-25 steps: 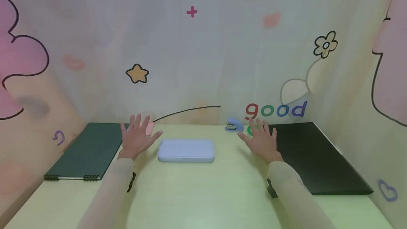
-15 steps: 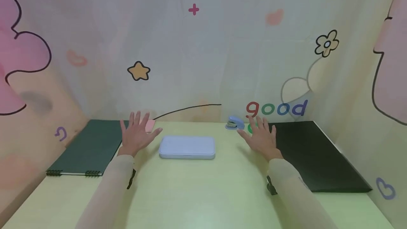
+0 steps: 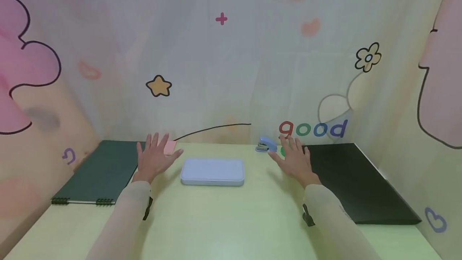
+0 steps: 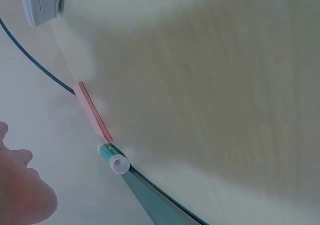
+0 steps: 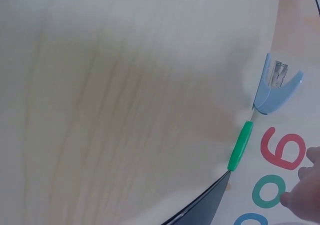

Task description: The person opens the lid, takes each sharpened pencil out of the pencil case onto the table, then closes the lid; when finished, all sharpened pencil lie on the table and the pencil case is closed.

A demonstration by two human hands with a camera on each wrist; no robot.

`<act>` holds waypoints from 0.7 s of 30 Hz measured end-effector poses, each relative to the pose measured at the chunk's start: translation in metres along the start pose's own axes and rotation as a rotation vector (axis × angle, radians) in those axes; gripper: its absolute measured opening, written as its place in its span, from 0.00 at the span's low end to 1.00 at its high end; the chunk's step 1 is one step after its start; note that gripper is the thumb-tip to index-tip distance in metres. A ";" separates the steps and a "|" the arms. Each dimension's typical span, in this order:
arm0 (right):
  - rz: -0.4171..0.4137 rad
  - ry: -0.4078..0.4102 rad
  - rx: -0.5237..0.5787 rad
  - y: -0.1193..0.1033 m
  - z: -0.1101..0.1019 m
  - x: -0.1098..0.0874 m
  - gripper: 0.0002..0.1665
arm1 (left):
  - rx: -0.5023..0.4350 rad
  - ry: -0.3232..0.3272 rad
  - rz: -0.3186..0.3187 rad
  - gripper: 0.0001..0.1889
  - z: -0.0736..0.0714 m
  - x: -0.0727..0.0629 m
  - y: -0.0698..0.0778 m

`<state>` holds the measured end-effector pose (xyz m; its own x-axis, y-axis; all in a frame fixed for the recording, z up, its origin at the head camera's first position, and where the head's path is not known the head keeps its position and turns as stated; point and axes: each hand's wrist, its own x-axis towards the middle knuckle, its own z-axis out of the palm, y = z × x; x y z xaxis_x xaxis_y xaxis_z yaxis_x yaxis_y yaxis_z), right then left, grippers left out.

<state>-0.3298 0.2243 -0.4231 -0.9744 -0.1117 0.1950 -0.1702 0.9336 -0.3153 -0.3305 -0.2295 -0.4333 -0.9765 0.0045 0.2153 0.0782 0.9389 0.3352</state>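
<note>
Both hands are held above the table with fingers spread and nothing in them. My left hand is between a dark green spiral-bound pad and a pale blue case, partly covering the view of a pink block of paper. In the left wrist view, a glue stick lies by the pink block, behind the hand in the head view. My right hand is nearest a light blue stapler and a green rounded object. The case lies closed between the hands.
A large black folder-like sheet lies at the right of the pale wooden table. A curtain-like backdrop with printed drawings stands at the back and sides.
The head view tilts slightly up and down. Both hands keep nearly the same place and spread, and the things on the table stay put.
</note>
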 end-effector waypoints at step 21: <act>-0.056 -0.131 0.394 -0.015 0.000 0.005 0.49 | -0.420 -0.256 0.041 0.39 0.005 0.003 0.025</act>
<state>-0.3320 0.2093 -0.4176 -0.9681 -0.2250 0.1103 -0.2421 0.7262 -0.6434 -0.3321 -0.2049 -0.4287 -0.9848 0.1725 0.0220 0.1408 0.7163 0.6835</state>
